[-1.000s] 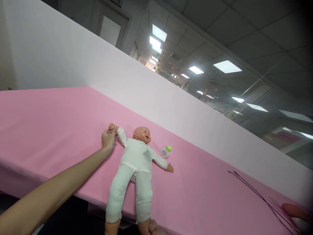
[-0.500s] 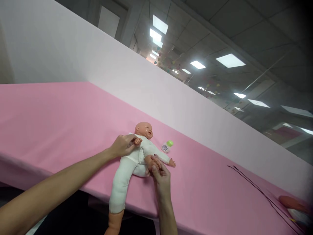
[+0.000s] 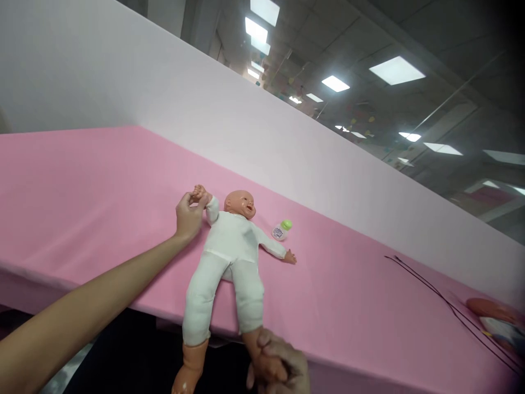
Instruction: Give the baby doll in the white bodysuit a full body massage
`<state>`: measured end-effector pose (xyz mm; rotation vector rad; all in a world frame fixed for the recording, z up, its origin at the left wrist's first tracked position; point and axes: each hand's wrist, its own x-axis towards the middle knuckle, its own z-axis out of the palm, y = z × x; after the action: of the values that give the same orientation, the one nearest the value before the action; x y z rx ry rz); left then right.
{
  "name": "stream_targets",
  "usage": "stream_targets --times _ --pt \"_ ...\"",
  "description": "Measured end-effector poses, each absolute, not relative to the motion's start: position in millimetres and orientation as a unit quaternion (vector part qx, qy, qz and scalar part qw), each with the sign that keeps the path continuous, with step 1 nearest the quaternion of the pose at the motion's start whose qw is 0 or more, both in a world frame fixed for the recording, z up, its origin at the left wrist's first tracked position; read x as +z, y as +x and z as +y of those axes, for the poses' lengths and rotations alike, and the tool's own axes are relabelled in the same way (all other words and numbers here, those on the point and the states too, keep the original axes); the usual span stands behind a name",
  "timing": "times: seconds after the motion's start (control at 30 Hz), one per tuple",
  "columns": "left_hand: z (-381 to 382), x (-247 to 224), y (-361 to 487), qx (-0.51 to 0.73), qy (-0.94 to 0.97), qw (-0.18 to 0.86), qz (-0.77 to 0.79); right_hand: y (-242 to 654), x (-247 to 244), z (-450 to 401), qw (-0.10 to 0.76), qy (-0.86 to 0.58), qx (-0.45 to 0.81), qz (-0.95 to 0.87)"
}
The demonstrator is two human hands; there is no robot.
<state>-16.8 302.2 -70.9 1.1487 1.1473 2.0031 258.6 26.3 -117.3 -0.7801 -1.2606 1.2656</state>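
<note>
A baby doll point(image 3: 234, 238) in a white cloth suit lies on its back on the pink-covered table point(image 3: 348, 295), its lower legs over the front edge. My left hand point(image 3: 189, 216) is closed around the doll's hand on the left side, holding that arm up beside the head. Down at the table edge, my right hand point(image 3: 287, 361) grips the doll's foot on the right side, with that leg stretched out; motion blurs the fingers slightly. The doll's other arm rests on the table, near a small clear bottle point(image 3: 281, 230) with a green cap.
A white partition point(image 3: 254, 142) rises along the table's back edge. Thin black cables point(image 3: 435, 290) run across the right side. At the far right lies an orange and white object point(image 3: 498, 323), only partly recognisable.
My left hand has brought the doll's arm from its chest outward and up beside the head. My right hand has pulled the bent leg down and straightened it over the edge.
</note>
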Motion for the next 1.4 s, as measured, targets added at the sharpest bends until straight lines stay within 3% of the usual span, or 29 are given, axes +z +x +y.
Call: stream_targets --times 0.17,0.3,0.47,0.67,0.8,0.9,1.07,1.23,1.4 --pt "275.7 -70.8 -8.1 0.607 0.705 0.159 0.331 224.5 -44.7 93.3 0.605 -0.455 0.403 -0.514" --pt "271.7 -76.1 -9.3 0.543 0.775 0.088 0.31 200.6 -25.9 147.2 0.597 -0.475 0.408 -0.502" --pt "288.8 -76.3 -9.3 0.665 0.602 0.241 0.37 217.3 -53.5 119.1 0.642 -0.401 0.459 -0.465" --pt "327.2 -83.3 -26.4 0.751 0.273 0.357 0.484 250.7 -135.0 21.4 0.578 -0.307 0.572 -0.495" --pt "320.1 -75.9 -24.4 0.759 0.364 0.299 0.449 247.2 -141.4 10.6 0.589 -0.338 0.556 -0.479" --pt "301.8 -69.7 -16.9 0.708 0.538 0.223 0.4 236.1 -103.2 36.8 0.626 -0.386 0.485 -0.473" --pt "282.8 -74.3 -15.8 0.556 0.75 0.142 0.328 198.7 -40.6 114.7 0.611 -0.469 0.402 -0.495" --pt "285.7 -74.1 -18.0 0.57 0.726 0.15 0.354 181.5 -30.7 145.1 0.612 -0.463 0.417 -0.486" --pt "306.8 -73.8 -23.8 0.692 0.534 0.182 0.45 222.4 -72.9 73.0 0.611 -0.442 0.47 -0.458"
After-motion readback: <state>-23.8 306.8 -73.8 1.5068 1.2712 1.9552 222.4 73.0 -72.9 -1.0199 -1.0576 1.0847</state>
